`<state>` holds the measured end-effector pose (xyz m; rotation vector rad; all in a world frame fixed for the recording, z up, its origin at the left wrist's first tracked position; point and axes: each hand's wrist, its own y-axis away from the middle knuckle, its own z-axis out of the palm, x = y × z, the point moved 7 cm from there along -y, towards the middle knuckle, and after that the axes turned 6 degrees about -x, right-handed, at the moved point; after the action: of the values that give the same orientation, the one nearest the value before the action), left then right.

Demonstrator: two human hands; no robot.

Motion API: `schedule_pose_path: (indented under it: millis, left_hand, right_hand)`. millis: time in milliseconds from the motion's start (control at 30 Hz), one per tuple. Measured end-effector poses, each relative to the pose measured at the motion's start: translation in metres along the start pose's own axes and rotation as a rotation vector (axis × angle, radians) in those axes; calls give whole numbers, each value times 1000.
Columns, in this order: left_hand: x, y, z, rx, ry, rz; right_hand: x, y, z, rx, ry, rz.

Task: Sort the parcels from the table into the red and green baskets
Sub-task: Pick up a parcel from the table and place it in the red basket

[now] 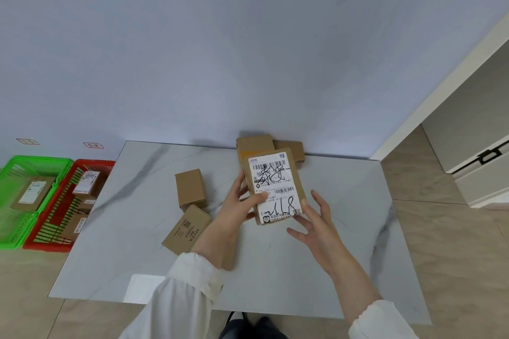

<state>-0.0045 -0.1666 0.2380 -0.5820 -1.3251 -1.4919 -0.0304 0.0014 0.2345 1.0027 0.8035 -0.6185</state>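
Labelled parcel (275, 187) held above bench (330, 270), label upward, gripped at left edge by left hand (242, 201): thumb laid on label, fingers beneath. Right hand (316, 220) spread wide, nothing held, just beside parcel's lower right corner; contact not discernible. Judged light, stiff cardboard, label slick; best taken by opposite long edges. Plain parcel (191, 188) and printed parcel (187, 230) left of left hand. Red basket (93, 164) and green basket (16, 162) set far left of hands.

Two baskets sit at nine o'clock off the desk (303, 270): one green basket (16, 239) holding one flat parcel (33, 195), and one red basket (46, 245) holding three parcels, as far as shows. Four boxes lie on the desk: two at twelve o'clock, the left back box (254, 143) and the right back box (293, 150), one plain box (190, 187) at ten and one printed box (187, 231) at nine. One labelled parcel (275, 187) is held up.
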Motion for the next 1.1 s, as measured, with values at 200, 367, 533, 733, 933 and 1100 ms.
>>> schedule_pose_path:
  millis: [200,367,533,733,933,1100]
  left_hand:
    - [9,8,-3,-39,-63,14]
    - [0,22,-5,33,-22,46]
    - [-24,39,-16,54,11,17]
    - [-38,59,-42,111,49,56]
    - [-46,104,-102,272,85,90]
    - [-44,164,-168,442,164,142]
  right_hand:
    - [-9,2,8,-126,198,-8]
    - [-3,3,15,-48,111,-70]
    - [10,2,24,-33,128,-68]
    - [33,-5,48,-115,162,-23]
    - [66,-9,111,-276,223,30]
    - [96,0,196,-425,299,60]
